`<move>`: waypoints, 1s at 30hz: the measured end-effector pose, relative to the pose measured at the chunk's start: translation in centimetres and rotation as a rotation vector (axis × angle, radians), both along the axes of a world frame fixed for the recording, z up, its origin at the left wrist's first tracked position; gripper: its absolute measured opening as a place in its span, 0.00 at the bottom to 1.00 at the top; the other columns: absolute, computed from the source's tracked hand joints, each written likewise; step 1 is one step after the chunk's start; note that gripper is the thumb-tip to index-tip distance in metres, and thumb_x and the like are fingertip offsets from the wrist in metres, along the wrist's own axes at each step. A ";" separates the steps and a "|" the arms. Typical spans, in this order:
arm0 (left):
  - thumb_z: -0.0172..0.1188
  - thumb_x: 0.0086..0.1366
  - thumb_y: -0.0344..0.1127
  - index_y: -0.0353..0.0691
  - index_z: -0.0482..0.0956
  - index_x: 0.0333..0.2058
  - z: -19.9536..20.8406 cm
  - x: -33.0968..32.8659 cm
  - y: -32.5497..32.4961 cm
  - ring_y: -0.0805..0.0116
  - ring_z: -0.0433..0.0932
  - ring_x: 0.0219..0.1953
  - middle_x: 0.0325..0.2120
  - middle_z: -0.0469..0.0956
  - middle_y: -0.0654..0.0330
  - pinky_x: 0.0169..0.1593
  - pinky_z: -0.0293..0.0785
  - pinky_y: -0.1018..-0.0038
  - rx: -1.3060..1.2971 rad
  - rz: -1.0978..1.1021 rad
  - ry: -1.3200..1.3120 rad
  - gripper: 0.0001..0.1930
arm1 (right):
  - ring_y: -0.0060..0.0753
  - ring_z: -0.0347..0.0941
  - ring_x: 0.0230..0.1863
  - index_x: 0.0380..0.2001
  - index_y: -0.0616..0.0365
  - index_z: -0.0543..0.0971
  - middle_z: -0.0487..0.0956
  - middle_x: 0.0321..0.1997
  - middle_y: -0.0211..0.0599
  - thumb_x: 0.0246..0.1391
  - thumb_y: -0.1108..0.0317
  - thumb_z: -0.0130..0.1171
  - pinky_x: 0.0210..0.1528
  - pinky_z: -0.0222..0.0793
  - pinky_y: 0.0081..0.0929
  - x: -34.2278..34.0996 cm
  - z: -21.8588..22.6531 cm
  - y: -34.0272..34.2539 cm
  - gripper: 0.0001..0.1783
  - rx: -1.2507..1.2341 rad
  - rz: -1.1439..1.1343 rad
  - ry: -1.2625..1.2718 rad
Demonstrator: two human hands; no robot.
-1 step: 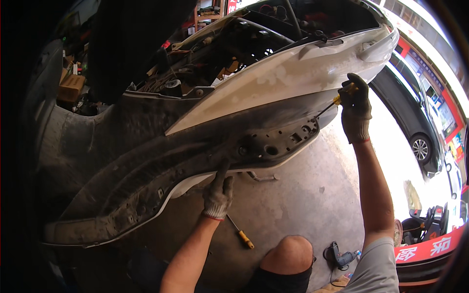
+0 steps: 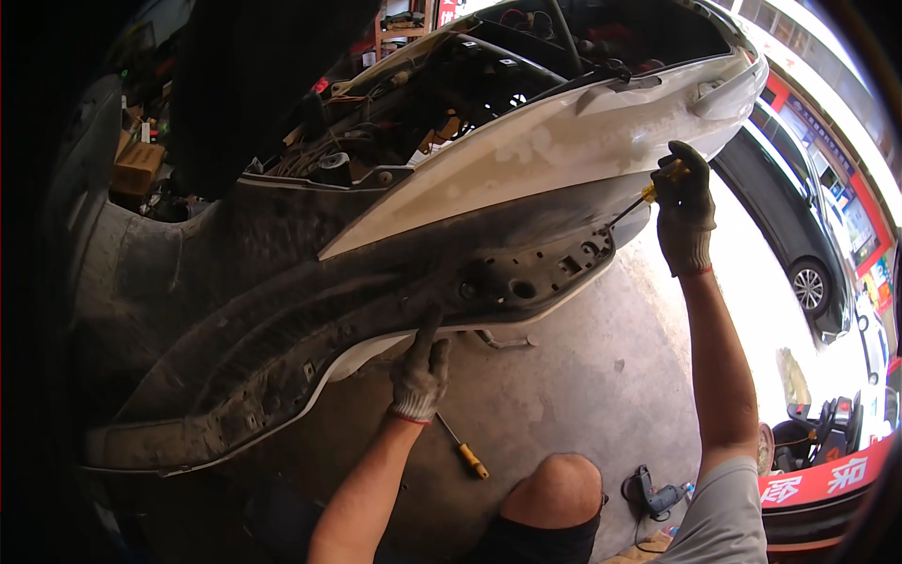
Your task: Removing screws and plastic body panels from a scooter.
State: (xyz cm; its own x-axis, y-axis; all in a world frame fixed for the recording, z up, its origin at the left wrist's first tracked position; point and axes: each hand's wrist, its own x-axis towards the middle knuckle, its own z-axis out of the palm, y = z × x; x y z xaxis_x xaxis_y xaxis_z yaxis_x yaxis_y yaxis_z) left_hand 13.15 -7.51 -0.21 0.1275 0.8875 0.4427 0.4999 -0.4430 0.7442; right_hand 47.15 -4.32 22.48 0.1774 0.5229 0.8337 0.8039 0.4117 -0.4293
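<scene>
My gloved right hand (image 2: 682,209) is closed round the yellow handle of a screwdriver (image 2: 648,193). Its dark shaft slants down to the left, and the tip meets the rear end of a black scooter footboard (image 2: 517,277) full of holes. Above that footboard runs the scooter's white side panel (image 2: 526,155), scuffed in patches. My left hand (image 2: 419,374), also in a knitted work glove, is at the footboard's lower edge. Its index finger stretches up onto the black plastic with the thumb apart, and the palm side is hidden from me.
On the concrete floor (image 2: 564,395) lies a second yellow-handled screwdriver (image 2: 473,461). A corded power drill (image 2: 658,493) rests right of my knee. The scooter's top is uncovered, showing wires (image 2: 310,160). A black car (image 2: 785,207) stands outside; a cardboard box (image 2: 139,167) is at far left.
</scene>
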 end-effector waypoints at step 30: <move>0.59 0.63 0.31 0.41 0.57 0.67 -1.2 2.7 -1.1 0.60 0.81 0.31 0.40 0.80 0.54 0.33 0.77 0.68 0.155 0.074 -0.124 0.34 | 0.26 0.77 0.39 0.50 0.65 0.77 0.81 0.41 0.37 0.67 0.61 0.49 0.39 0.73 0.23 9.7 -0.9 8.0 0.19 0.369 -0.150 -0.249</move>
